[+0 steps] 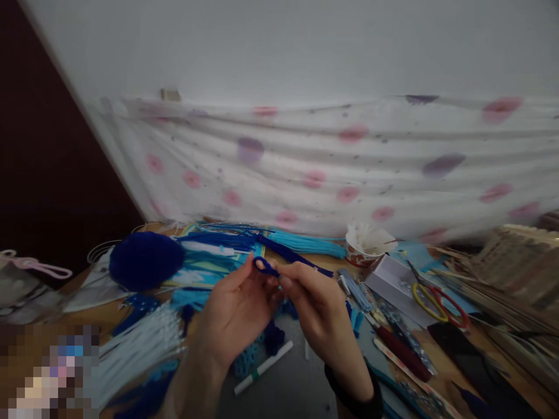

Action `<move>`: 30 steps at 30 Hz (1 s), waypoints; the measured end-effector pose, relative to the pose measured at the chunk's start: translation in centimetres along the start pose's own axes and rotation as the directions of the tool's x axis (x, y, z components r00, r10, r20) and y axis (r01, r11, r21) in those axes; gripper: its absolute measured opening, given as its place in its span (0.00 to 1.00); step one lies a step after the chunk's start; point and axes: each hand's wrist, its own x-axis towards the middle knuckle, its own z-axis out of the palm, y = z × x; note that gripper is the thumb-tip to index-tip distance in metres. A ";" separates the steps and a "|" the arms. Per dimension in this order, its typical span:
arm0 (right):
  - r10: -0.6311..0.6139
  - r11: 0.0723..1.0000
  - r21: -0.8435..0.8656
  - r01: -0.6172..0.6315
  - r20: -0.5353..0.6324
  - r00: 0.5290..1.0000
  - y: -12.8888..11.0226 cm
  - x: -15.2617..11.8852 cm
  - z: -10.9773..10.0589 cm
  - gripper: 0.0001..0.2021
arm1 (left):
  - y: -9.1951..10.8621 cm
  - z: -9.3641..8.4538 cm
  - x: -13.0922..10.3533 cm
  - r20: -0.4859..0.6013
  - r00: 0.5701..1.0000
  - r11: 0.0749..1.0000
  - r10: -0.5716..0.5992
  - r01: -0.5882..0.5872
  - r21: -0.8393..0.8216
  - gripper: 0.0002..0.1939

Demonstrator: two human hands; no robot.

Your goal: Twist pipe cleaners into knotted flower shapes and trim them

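Between both hands is a small dark blue fuzzy loop (265,267), which looks like bent pipe cleaner. My left hand (240,314) pinches its left side, with the thumb up against the loop. On the other side, the fingertips of my right hand (317,299) grip its tail end. Below the hands, a white marker with a green band (264,368) lies on a grey mat (283,396). Dark blue fuzzy pieces (273,337) and a teal piece (245,362) sit beside the marker, partly hidden by my left wrist.
A big dark blue fuzzy ball (147,261) stands at left. Bundles of light blue pipe cleaners (305,241) lie behind the hands. At right are a patterned cup (360,256), a white box (386,276), scissors with yellow and red handles (430,302) and a dark red-handled tool (404,352).
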 end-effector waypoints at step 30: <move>-0.195 0.969 -0.164 0.183 -0.056 0.979 2.4 0.7 1.1 0.09 | 0.0 2.3 -0.1 -0.424 0.906 0.976 -0.022 -0.072 -0.206 0.21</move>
